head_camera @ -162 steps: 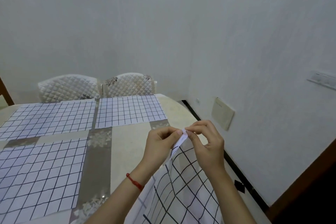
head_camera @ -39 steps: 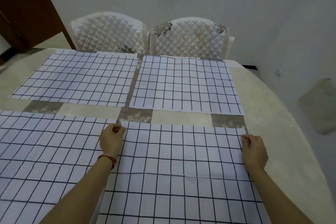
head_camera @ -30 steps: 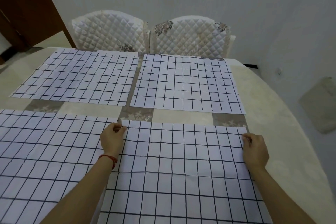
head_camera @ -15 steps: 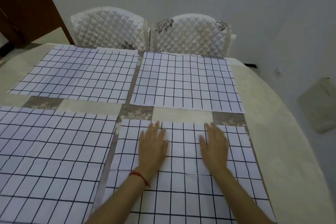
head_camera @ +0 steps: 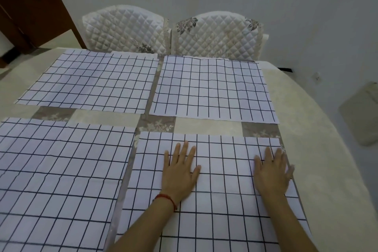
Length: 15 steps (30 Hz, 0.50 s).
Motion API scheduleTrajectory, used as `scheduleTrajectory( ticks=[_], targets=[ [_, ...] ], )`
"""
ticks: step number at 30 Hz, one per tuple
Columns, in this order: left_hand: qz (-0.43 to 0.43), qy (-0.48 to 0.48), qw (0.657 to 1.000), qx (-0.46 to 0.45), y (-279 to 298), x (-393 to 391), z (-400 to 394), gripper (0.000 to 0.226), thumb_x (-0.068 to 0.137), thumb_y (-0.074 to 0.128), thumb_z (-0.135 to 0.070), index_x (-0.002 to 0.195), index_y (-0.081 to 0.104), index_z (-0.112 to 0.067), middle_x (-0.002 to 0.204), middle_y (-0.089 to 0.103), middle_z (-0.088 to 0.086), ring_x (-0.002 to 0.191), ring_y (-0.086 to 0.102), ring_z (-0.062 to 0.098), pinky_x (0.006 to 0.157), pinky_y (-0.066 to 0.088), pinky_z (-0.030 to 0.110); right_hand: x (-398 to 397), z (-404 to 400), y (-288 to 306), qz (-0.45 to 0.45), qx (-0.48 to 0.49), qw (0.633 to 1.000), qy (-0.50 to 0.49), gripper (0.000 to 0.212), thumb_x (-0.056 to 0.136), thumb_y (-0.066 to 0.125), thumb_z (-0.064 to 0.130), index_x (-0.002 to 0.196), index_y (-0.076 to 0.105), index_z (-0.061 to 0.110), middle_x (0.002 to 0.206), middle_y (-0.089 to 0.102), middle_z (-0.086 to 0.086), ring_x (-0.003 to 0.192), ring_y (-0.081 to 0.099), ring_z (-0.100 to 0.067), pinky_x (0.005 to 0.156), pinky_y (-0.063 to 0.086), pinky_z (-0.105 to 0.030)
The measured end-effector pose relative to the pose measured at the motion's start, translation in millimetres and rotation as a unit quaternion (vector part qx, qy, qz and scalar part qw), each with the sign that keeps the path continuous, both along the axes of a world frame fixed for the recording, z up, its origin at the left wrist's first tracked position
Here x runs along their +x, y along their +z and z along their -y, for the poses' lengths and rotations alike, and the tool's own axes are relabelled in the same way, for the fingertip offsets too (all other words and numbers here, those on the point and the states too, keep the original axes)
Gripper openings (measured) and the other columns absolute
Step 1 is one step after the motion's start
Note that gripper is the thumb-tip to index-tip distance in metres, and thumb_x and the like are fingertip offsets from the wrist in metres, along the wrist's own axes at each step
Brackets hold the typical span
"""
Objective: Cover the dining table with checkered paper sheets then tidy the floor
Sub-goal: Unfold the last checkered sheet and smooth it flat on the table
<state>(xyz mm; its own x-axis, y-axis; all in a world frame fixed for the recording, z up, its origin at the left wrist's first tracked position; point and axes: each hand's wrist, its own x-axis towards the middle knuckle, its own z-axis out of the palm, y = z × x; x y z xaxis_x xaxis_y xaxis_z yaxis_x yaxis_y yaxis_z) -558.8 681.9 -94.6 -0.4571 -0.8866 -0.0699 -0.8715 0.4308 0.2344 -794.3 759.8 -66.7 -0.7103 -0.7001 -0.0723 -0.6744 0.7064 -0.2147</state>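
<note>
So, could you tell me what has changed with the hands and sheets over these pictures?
Both hands let go of the near-right sheet corners and flattened; the left hand and right hand have slid apart, smoothing it. The other three sheets stayed put.

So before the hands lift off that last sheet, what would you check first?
1. Near-right sheet lies flat under both palms: ok.
2. Left hand and right hand are open, pinching nothing: ok.
3. Near-right sheet overlaps near-left sheet: no, a gap shows between them: ok.
4. Far-left sheet and far-right sheet lie flat: ok.
5. Whole table covered: not ok, its right side and strips between sheets are bare.
6. Floor tidy: cannot tell, almost none of it shows.
</note>
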Motion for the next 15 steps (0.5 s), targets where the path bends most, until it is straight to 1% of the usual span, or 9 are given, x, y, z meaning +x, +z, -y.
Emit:
scheduleTrajectory(
  ticks=[1, 2, 3, 5, 6, 7, 9, 12, 15],
  targets=[
    [-0.001, 0.0, 1.0, -0.002, 0, 0, 0, 0.06, 0.083, -0.006, -0.062, 0.136, -0.021, -0.038, 0.15, -0.02, -0.011, 0.137, -0.027, 0.015, 0.112, -0.021, 0.042, 9, 0, 5, -0.01, -0.026, 1.0, -0.009, 0.055, 0.097, 0.029, 0.039, 0.146, 0.023, 0.014, 0.157, 0.014, -0.011, 0.145, 0.008, -0.025, 0.117, 0.006, -0.052],
    [-0.002, 0.001, 1.0, -0.004, 0, -1, 0, 0.061, 0.083, -0.006, -0.062, 0.137, -0.021, -0.038, 0.15, -0.02, -0.011, 0.137, -0.026, 0.015, 0.112, -0.02, 0.042, 24, 1, 10, -0.018, -0.06, 0.998, 0.014, 0.054, 0.097, 0.032, 0.037, 0.145, 0.025, 0.013, 0.156, 0.017, -0.011, 0.145, 0.01, -0.026, 0.117, 0.008, -0.051],
    [-0.004, 0.002, 1.0, -0.007, 0, -1, 0, 0.061, 0.083, -0.006, -0.062, 0.137, -0.021, -0.037, 0.15, -0.02, -0.011, 0.138, -0.026, 0.015, 0.112, -0.02, 0.042, 44, 2, 12, -0.019, -0.088, 0.994, 0.065, 0.054, 0.097, 0.035, 0.036, 0.145, 0.026, 0.013, 0.156, 0.017, -0.01, 0.146, 0.01, -0.025, 0.117, 0.008, -0.048],
    [-0.008, -0.001, 1.0, -0.012, -1, 0, -1, 0.062, 0.084, -0.004, -0.062, 0.138, -0.019, -0.036, 0.15, -0.019, -0.011, 0.138, -0.025, 0.015, 0.112, -0.019, 0.042, 87, -3, 8, 0.003, -0.084, 0.979, 0.188, 0.055, 0.097, 0.031, 0.04, 0.147, 0.016, 0.021, 0.156, 0.002, -0.002, 0.145, -0.003, -0.02, 0.116, -0.002, -0.042],
    [-0.01, -0.002, 1.0, -0.014, -1, 0, -1, 0.062, 0.084, -0.003, -0.062, 0.139, -0.017, -0.036, 0.15, -0.019, -0.011, 0.138, -0.025, 0.015, 0.112, -0.019, 0.042, 104, -8, 3, 0.019, -0.06, 0.972, 0.227, 0.055, 0.097, 0.025, 0.043, 0.147, 0.009, 0.026, 0.154, -0.007, 0.003, 0.143, -0.011, -0.017, 0.115, -0.01, -0.039],
    [-0.01, -0.002, 1.0, -0.015, 0, 0, -1, 0.062, 0.084, -0.003, -0.061, 0.139, -0.016, -0.036, 0.15, -0.018, -0.01, 0.138, -0.024, 0.015, 0.112, -0.019, 0.043, 114, -14, -3, 0.033, -0.037, 0.969, 0.242, 0.055, 0.097, 0.021, 0.046, 0.147, 0.003, 0.029, 0.152, -0.015, 0.006, 0.142, -0.017, -0.016, 0.114, -0.016, -0.036],
    [-0.007, -0.002, 1.0, -0.016, 0, 0, -1, 0.061, 0.085, -0.002, -0.061, 0.139, -0.016, -0.036, 0.15, -0.018, -0.01, 0.138, -0.024, 0.016, 0.112, -0.019, 0.043, 112, -28, -13, 0.036, -0.013, 0.976, 0.216, 0.057, 0.096, 0.018, 0.05, 0.145, -0.006, 0.032, 0.15, -0.02, 0.009, 0.141, -0.021, -0.014, 0.113, -0.022, -0.033],
    [0.0, -0.01, 1.0, -0.02, 0, 1, 0, 0.06, 0.087, 0.001, -0.06, 0.139, -0.018, -0.035, 0.15, -0.019, -0.009, 0.138, -0.025, 0.015, 0.112, -0.019, 0.043, 89, -49, -18, 0.009, -0.004, 0.99, 0.141, 0.058, 0.094, 0.015, 0.053, 0.141, -0.012, 0.034, 0.152, -0.017, 0.01, 0.139, -0.021, -0.01, 0.115, -0.013, -0.037],
    [-0.001, -0.008, 1.0, -0.019, 0, 1, 0, 0.061, 0.087, 0.002, -0.059, 0.141, -0.015, -0.035, 0.15, -0.019, -0.009, 0.138, -0.024, 0.015, 0.113, -0.017, 0.044, 70, -71, -17, 0.022, 0.004, 0.998, 0.06, 0.058, 0.09, 0.012, 0.055, 0.139, -0.014, 0.038, 0.156, -0.012, 0.008, 0.143, -0.013, -0.011, 0.117, -0.007, -0.038]
  ],
)
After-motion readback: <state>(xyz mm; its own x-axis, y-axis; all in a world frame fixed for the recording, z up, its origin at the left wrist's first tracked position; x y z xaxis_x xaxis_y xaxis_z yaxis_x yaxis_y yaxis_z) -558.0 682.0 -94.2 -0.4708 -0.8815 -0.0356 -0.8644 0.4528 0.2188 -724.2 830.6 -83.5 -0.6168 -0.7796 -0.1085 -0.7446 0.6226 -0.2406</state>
